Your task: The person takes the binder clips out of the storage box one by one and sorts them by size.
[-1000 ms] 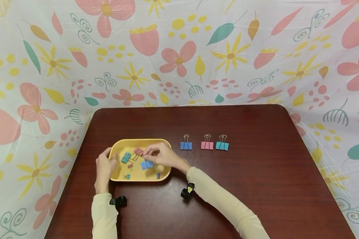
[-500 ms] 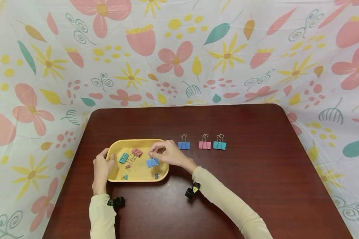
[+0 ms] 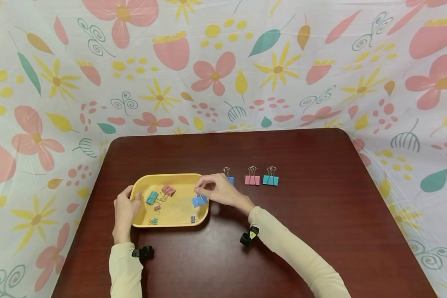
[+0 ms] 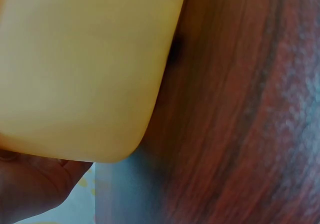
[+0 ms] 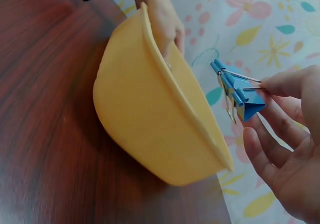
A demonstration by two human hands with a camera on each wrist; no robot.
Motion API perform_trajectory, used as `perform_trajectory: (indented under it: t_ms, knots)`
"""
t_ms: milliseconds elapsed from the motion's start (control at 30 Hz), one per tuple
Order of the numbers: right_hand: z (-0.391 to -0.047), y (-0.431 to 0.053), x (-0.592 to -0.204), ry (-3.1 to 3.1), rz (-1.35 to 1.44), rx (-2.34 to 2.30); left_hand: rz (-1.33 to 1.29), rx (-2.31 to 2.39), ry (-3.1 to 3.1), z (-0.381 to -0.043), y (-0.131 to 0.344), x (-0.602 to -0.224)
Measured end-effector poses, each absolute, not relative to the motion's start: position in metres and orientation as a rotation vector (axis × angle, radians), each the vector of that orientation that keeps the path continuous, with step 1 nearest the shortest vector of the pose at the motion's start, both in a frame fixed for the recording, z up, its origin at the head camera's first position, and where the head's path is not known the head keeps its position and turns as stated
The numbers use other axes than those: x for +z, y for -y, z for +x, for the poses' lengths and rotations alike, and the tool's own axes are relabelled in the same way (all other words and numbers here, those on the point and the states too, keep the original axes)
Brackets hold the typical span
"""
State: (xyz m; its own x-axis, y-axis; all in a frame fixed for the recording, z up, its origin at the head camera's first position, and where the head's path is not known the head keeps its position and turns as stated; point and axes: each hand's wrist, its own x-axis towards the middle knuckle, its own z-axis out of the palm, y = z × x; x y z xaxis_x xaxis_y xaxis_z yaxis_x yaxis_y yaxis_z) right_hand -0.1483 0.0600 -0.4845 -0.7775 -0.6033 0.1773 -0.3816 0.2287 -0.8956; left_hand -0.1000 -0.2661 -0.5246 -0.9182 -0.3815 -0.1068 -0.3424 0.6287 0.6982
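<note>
My right hand (image 3: 223, 190) pinches a blue binder clip (image 3: 199, 201) over the right end of the yellow tray (image 3: 175, 213); my left hand (image 3: 125, 211) grips the left end. Step in hand, I judge: removing the clip. Next move calls for edge clearance.

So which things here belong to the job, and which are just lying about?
Likely part of the job:
held blue clip
yellow tray
smaller and larger clips inside it
three clips in a row outside it

Seemingly just surroundings:
dark red table
floral cloth
</note>
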Motion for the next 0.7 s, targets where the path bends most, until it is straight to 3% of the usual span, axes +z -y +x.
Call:
perform_trajectory:
  t_ms: [700]
  knots:
    - [-0.145,-0.117,-0.511,-2.411,-0.67,-1.58,0.614,-1.189,2.779,-0.1,0.265,-0.523]
